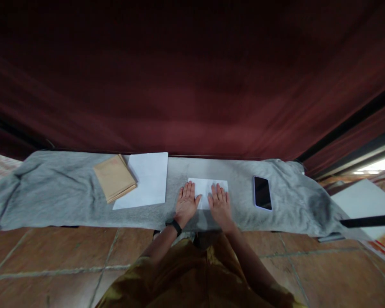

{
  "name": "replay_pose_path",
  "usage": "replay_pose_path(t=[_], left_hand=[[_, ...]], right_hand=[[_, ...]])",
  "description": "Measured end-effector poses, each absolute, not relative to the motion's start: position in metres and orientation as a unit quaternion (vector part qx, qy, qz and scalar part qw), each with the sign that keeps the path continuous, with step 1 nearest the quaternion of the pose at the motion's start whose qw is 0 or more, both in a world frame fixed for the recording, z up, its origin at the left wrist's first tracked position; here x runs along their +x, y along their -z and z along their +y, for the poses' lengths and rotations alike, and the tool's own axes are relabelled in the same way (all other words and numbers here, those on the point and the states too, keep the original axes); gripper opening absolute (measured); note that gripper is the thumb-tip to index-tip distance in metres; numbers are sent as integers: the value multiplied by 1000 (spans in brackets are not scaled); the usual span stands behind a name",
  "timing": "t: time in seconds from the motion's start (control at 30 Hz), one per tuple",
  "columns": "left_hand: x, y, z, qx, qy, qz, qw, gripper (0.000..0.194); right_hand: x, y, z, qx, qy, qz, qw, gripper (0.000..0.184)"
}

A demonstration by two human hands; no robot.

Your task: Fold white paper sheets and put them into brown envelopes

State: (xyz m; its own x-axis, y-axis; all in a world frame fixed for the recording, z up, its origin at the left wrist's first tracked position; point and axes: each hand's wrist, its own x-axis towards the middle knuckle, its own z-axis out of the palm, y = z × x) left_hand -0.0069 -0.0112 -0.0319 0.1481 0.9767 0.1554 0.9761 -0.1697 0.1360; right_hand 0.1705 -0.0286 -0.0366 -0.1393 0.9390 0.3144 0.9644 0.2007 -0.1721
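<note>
A small white sheet of paper (202,185) lies on a grey cloth in front of me; whether it is folded I cannot tell. Flat on its left side rests my left hand (186,203), fingers stretched out, a dark band on the wrist. My right hand (220,207) lies palm down on the right side of the same paper, its fingers also straight. Between the two hands a strip of the paper shows. The paper's parts under both palms are hidden.
Left of my hands, brown envelopes (114,177) lie partly over larger white sheets (150,179). A phone (262,193) with a dark screen is on the right. The grey cloth (73,205) covers a narrow surface before a dark red curtain-like backdrop (192,107). Tiled floor (67,256) lies below.
</note>
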Motion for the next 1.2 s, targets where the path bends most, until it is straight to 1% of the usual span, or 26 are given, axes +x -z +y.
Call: replay_pose_path(t=[0.1, 0.2, 0.5, 1.03, 1.2], left_hand=[[-7, 32, -11, 758, -104, 644, 6, 67], [-7, 31, -12, 758, -105, 644, 10, 67], [-7, 29, -11, 753, -104, 649, 24, 68], [-7, 30, -12, 744, -121, 657, 18, 67], [-9, 31, -13, 746, -119, 655, 11, 67]], right_hand=[[164, 40, -46, -610, 30, -771, 179, 51], [168, 43, -58, -631, 36, -755, 173, 52], [172, 44, -63, -648, 49, -743, 162, 53], [171, 54, -63, -630, 90, -742, 210, 53], [171, 51, -63, -632, 80, -744, 198, 53]])
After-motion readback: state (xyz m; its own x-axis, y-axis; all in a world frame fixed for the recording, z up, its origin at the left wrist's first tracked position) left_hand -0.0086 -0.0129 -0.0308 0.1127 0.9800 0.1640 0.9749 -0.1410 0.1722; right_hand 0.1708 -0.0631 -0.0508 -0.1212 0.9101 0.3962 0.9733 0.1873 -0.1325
